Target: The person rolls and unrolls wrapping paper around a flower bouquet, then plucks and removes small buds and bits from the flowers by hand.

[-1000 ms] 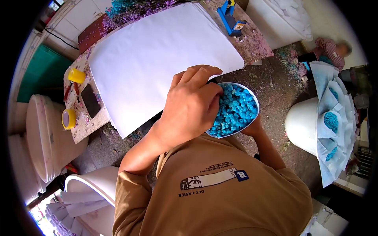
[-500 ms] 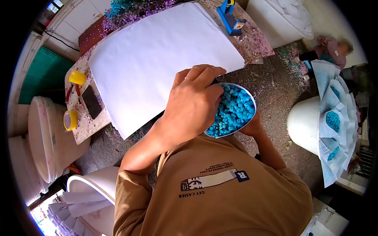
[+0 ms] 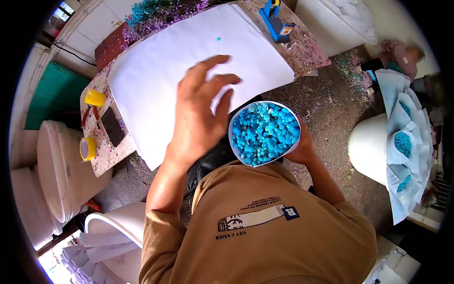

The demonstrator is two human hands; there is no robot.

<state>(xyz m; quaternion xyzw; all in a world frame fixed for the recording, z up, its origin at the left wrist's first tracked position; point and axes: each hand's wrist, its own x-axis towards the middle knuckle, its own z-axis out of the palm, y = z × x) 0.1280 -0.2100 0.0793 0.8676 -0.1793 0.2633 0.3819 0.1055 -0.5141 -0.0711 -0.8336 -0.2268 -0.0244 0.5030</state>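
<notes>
My right hand (image 3: 302, 146) is wrapped round the side of a bouquet of small blue dried flowers (image 3: 265, 132). White wrapping paper (image 3: 231, 137) rings the flower heads, and part of the hand is hidden behind it. To the left, my left hand (image 3: 203, 102) is in the air with fingers apart and nothing in it, slightly blurred. It hovers over the near edge of a stack of large white paper sheets (image 3: 161, 80) on the table. A tiny blue bit (image 3: 218, 39) shows against the paper beyond its fingertips.
A blue tape dispenser (image 3: 279, 26) is at the table's far right. Yellow tape rolls (image 3: 95, 98) and a phone (image 3: 112, 127) lie on the left. Wrapped blue bouquets rise from a white bucket (image 3: 366, 149) at right. A person (image 3: 399, 57) is beyond; more bins (image 3: 71, 170) stand left.
My left hand has come off the blue flowers and moved left, its fingers spreading. The bouquet has shifted slightly left in my right hand. A tiny blue bit now appears against the paper.
</notes>
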